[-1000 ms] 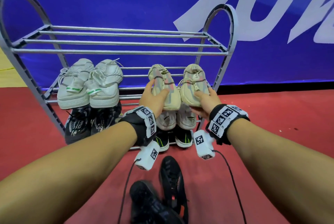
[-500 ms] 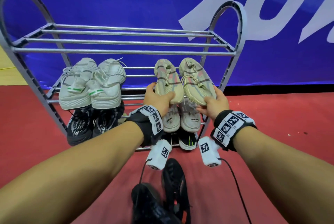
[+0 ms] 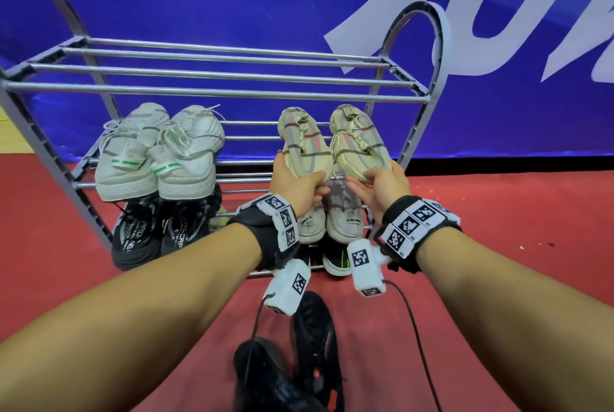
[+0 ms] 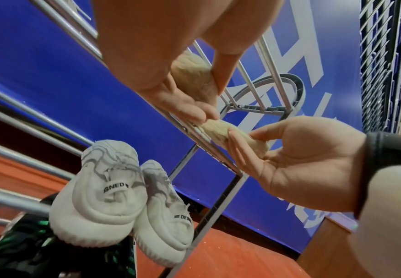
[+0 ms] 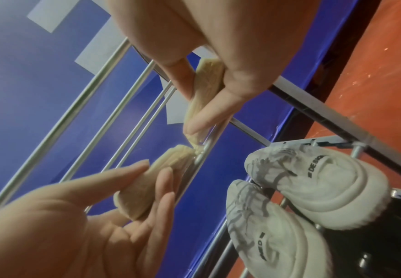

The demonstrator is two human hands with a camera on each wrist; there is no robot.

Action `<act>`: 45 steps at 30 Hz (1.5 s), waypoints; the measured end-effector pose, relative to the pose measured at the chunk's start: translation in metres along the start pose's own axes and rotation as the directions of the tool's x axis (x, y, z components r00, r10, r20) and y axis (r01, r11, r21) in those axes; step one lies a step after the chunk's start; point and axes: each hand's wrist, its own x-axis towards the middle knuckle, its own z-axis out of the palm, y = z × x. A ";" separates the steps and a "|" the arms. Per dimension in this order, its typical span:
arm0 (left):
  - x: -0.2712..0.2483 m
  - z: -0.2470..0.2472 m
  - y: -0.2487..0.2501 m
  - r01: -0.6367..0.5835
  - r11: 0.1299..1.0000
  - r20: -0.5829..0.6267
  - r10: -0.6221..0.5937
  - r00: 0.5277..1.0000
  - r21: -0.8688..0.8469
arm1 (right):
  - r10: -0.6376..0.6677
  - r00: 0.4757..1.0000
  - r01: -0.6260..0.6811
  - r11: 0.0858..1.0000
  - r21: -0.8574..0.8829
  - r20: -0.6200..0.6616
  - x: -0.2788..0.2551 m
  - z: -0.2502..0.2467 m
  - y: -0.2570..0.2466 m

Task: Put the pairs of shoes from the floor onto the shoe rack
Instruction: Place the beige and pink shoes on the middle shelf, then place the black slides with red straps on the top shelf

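Observation:
A grey shoe rack [image 3: 212, 91] stands against the blue wall. On the right of its middle shelf lies a beige knit pair, toes toward the wall. My left hand [image 3: 300, 179] grips the heel of the left beige shoe [image 3: 304, 146]. My right hand [image 3: 375, 179] pinches the heel of the right beige shoe [image 3: 360, 142]. In the left wrist view my left hand [image 4: 204, 94] has thumb and fingers around the heel [image 4: 192, 79]. The right wrist view shows my right hand [image 5: 199, 97] with thumb and finger on the other heel [image 5: 209, 79].
A white pair with green tags [image 3: 156, 159] sits on the middle shelf's left, a black pair [image 3: 159, 229] below it. A white-grey pair [image 3: 332, 215] and a black-green pair [image 3: 335, 262] sit under my hands. A black pair [image 3: 299, 355] lies on the red floor.
Both hands have pushed the beige pair up and farther back onto the middle shelf. The shoes now lie flatter on the bars.

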 end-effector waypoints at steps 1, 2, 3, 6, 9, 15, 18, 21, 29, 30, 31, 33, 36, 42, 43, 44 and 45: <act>0.003 0.000 0.000 0.009 1.000 0.007 -0.009 1.000 0.010 | 0.019 1.000 -0.019 1.000 0.003 0.003 0.002 0.000 0.000; 0.006 -0.001 -0.001 0.029 0.999 0.009 -0.029 1.000 0.019 | 0.041 0.999 -0.041 0.999 0.004 0.010 0.003 -0.001 0.000; 0.008 -0.003 -0.002 0.051 0.998 0.009 -0.051 0.999 0.026 | 0.065 0.998 -0.065 0.998 -0.007 0.013 0.002 -0.001 0.000; 0.013 -0.009 -0.004 0.095 0.995 0.036 -0.097 0.995 0.043 | 0.106 0.994 -0.106 0.992 -0.061 -0.008 -0.001 -0.002 -0.001; 0.010 -0.014 0.001 0.116 0.992 0.066 -0.120 0.991 0.054 | 0.104 0.993 -0.113 0.979 -0.171 -0.061 -0.007 0.001 -0.004; -0.011 -0.030 0.010 0.041 0.997 0.113 -0.048 0.992 0.062 | 0.037 0.990 -0.074 0.961 -0.266 -0.139 -0.020 0.003 -0.004; -0.019 -0.038 0.014 -0.002 0.997 0.125 -0.008 0.992 0.079 | -0.007 0.987 -0.040 0.955 -0.294 -0.160 -0.031 0.002 0.004; -0.036 -0.046 0.007 -0.092 0.965 0.090 0.072 0.993 0.244 | -0.001 0.990 -0.038 0.958 -0.284 -0.138 -0.048 0.005 0.018; -0.088 -0.066 -0.068 0.000 0.965 -0.069 0.019 0.997 0.261 | 0.212 0.934 -0.250 0.963 -0.104 -0.286 -0.084 -0.008 0.098; -0.096 -0.070 -0.083 0.033 0.960 -0.078 -0.012 0.997 0.279 | 0.244 0.926 -0.292 0.947 -0.136 -0.289 -0.091 -0.012 0.114; -0.105 -0.074 -0.098 0.070 0.953 -0.082 -0.048 0.995 0.296 | 0.264 0.921 -0.322 0.930 -0.178 -0.288 -0.099 -0.015 0.130; -0.116 -0.082 -0.128 0.182 0.934 -0.115 -0.153 0.981 0.307 | 0.321 0.913 -0.383 0.889 -0.253 -0.252 -0.112 -0.022 0.156; -0.126 -0.095 -0.160 0.359 0.907 -0.179 -0.324 0.929 0.220 | 0.410 0.885 -0.463 0.825 -0.326 -0.220 -0.126 -0.034 0.188; -0.135 -0.119 -0.190 0.449 0.808 -0.258 -0.373 0.891 0.382 | 0.403 0.892 -0.452 0.780 -0.433 -0.207 -0.135 -0.049 0.214; -0.137 -0.123 -0.197 0.464 0.785 -0.274 -0.379 0.884 0.410 | 0.344 0.915 -0.402 0.783 -0.475 -0.208 -0.132 -0.054 0.220; -0.142 -0.126 -0.203 0.484 0.763 -0.293 -0.390 0.873 0.428 | 0.286 0.937 -0.350 0.784 -0.513 -0.202 -0.130 -0.061 0.226; -0.146 -0.128 -0.210 0.511 0.745 -0.317 -0.405 0.857 0.428 | 0.246 0.952 -0.307 0.779 -0.547 -0.184 -0.127 -0.069 0.232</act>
